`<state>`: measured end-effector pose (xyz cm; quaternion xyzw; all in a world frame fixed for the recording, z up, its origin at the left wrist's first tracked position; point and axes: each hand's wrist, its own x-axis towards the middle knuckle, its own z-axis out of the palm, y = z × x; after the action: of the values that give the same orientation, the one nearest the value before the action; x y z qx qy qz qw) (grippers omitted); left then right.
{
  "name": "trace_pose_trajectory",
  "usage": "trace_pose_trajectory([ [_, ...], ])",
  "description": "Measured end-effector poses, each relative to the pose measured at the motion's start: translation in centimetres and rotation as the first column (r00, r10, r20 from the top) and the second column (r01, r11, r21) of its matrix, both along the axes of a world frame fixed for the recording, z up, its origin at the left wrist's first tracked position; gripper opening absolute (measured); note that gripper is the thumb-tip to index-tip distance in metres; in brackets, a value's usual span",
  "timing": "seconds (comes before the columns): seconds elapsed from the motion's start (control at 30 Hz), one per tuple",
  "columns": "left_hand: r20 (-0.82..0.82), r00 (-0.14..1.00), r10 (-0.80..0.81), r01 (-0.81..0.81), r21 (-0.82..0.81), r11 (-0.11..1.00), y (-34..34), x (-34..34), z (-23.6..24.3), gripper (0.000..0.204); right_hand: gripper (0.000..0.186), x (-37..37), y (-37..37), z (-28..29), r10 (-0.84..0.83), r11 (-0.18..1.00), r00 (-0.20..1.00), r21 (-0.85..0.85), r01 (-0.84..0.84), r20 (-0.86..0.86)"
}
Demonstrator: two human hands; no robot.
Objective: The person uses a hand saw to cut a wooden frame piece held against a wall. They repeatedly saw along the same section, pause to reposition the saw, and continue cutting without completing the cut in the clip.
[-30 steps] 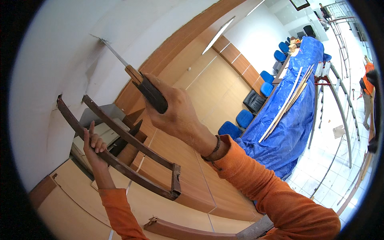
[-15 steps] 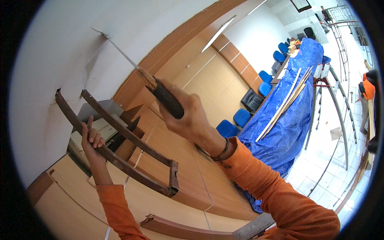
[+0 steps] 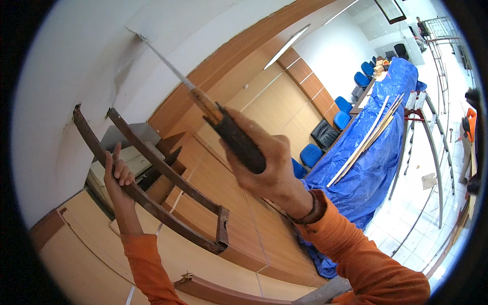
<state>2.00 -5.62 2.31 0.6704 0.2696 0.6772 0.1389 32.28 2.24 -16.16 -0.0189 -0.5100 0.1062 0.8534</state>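
Note:
Gripped in my right hand (image 3: 264,162) is a long, thin-bladed tool (image 3: 168,63) seen nearly edge-on, with a wooden and dark handle; its far end meets a thin slit in the white overhead surface (image 3: 76,61). My left hand (image 3: 118,170) grips a brown, U-shaped frame (image 3: 173,178) that hangs from two openings in that surface, fingers curled over the nearer bar with the index finger extended. A splintered brown beam (image 3: 218,287) lies low in view, below the frame.
Wood panelling and ledges lie below. A blue tarp (image 3: 366,188) with loose wooden strips (image 3: 363,145) covers a long table beside blue chairs (image 3: 310,155). At right stands a metal ladder (image 3: 437,173); beyond are scaffolding (image 3: 439,38), a seated person (image 3: 421,28) and an orange-clad figure (image 3: 470,127).
My right hand and the tool's handle have moved rightward and down, drawing the blade back along the slit. My left hand stays on the frame.

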Motion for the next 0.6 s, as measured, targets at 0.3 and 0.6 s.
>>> trace_pose_trajectory([
  [0.3, 0.031, 0.999, -0.013, 0.014, -0.026, 1.0, 0.0, 0.2, 0.1, 0.06, 0.051, -0.9, -0.1, -0.7, -0.073, 0.997, 0.997, -0.026, 0.073, -0.03],
  [0.6, 0.022, 0.997, 0.076, -0.075, -0.047, 0.996, -0.3, 0.6, 0.0, 0.06, 0.051, -1.5, -1.1, -3.0, -0.211, 0.977, 0.976, -0.027, 0.21, -0.046],
])
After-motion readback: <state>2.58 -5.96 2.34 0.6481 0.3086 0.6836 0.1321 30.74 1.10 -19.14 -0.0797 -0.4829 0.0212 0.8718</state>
